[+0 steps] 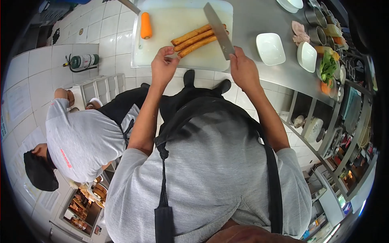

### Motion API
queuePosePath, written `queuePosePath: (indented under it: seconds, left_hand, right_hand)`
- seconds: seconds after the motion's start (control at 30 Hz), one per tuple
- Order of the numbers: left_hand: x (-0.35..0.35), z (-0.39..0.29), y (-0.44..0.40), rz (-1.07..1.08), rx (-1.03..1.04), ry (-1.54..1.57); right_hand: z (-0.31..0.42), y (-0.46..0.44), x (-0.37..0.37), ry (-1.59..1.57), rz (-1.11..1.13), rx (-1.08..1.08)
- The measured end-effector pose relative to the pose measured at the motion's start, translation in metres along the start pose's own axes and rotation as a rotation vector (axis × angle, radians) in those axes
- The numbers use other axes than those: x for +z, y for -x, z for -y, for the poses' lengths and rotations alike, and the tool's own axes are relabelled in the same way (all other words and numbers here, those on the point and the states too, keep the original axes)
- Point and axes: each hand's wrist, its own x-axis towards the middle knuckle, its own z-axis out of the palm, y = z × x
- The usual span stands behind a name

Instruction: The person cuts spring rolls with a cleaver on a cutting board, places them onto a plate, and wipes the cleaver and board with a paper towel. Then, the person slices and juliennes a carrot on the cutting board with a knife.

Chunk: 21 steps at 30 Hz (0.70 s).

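Note:
Three long golden-brown fried rolls (196,41) lie side by side at a slant on the white cutting board (158,54). My left hand (165,66) is at their near left ends, its curled fingers and thumb closed about the ends of the lower rolls. In my right hand (244,69) is the handle of a kitchen knife (219,31) with a broad metal blade. The blade slants up and left across the rolls' right ends; whether it touches them I cannot tell. A peeled carrot (146,26) rests at the board's upper left.
A white square bowl (270,49) stands right of the board on the steel counter (259,16). Farther right are stacked white bowls (306,56), a pink cloth (299,32), metal pots and leafy greens (328,65). A co-worker (83,139) bends at my left, near a fire extinguisher (83,61).

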Motion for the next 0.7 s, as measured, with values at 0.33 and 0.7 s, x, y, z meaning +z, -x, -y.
queuePosePath:
  seconds: [0.33,0.7]
  left_hand:
    - [0.018,0.008,0.001,-0.014,0.068,-0.077]
    - [-0.014,0.031,0.024,-0.185,0.027,-0.021]
  right_hand:
    - [-0.005,-0.002,0.005,-0.007,0.031,-0.013]
    - [0.005,-0.007,0.007,-0.03,0.122,-0.025]
